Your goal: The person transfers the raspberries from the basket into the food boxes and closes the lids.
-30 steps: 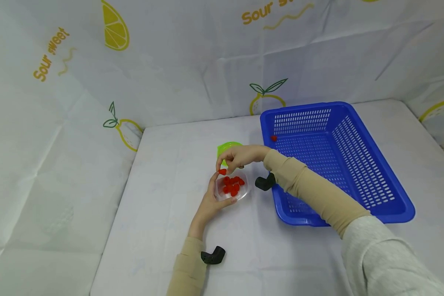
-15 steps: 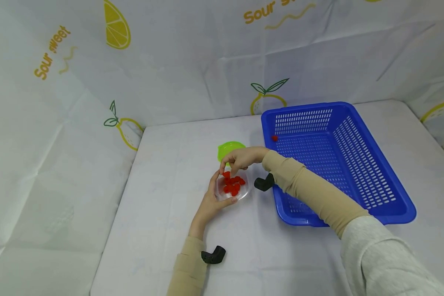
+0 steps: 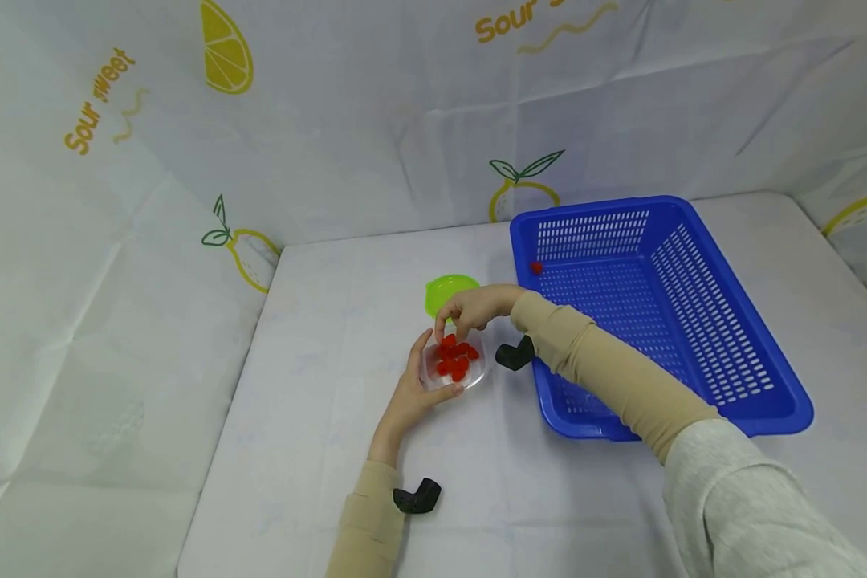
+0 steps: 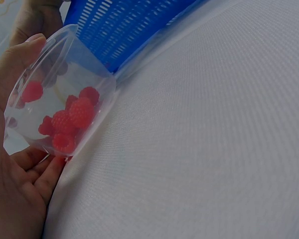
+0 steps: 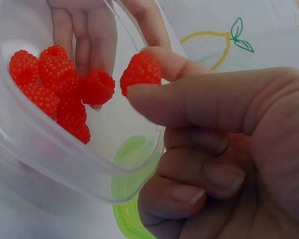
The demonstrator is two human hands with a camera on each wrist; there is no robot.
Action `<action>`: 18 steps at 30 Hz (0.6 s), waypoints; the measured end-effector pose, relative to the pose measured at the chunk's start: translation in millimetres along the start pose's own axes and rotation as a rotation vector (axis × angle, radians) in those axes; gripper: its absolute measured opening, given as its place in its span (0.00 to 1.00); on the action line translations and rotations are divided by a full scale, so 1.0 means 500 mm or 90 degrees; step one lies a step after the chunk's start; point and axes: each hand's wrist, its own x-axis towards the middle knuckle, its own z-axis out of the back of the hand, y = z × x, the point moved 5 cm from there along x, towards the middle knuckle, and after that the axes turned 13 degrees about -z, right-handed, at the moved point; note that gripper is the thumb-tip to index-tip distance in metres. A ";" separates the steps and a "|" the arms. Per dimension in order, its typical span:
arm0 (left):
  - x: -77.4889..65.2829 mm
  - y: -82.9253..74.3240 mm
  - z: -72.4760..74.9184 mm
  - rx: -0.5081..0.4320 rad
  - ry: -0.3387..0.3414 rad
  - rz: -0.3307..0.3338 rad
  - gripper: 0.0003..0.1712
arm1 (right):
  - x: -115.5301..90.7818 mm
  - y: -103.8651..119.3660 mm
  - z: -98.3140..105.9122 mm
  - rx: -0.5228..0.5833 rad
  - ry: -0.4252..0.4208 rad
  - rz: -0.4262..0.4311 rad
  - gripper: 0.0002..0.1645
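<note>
My left hand (image 3: 408, 401) holds a clear plastic container (image 4: 97, 64), fingers on its far left side and thumb on the near side. Inside lie several red raspberries (image 5: 57, 69), heaped together. My right hand (image 3: 477, 307) is over the container's far edge. Between its thumb and index finger it pinches one raspberry (image 5: 141, 72), just inside the container mouth in the right wrist view. The right hand's other fingers are curled under. Seen through the clear wall in the left wrist view, that raspberry hangs apart from the heap.
A green lid (image 3: 450, 287) lies behind the container, partly covered by my right hand. To the right stands a large blue plastic basket (image 3: 787, 393), a single red berry (image 3: 537, 268) near its left wall. My right forearm crosses over the basket's near left side.
My right hand has moved slightly right with the pinched raspberry, from the container's far left rim to over the heap. The left hand has stayed put around the container.
</note>
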 end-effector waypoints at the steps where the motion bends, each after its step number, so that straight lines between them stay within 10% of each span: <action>1: -0.002 -0.012 0.001 -0.002 0.002 0.001 0.54 | 0.000 -0.001 0.001 -0.004 -0.001 -0.003 0.20; 18: 0.004 0.004 -0.003 -0.006 0.003 0.008 0.55 | -0.003 0.000 0.000 -0.020 -0.003 -0.010 0.17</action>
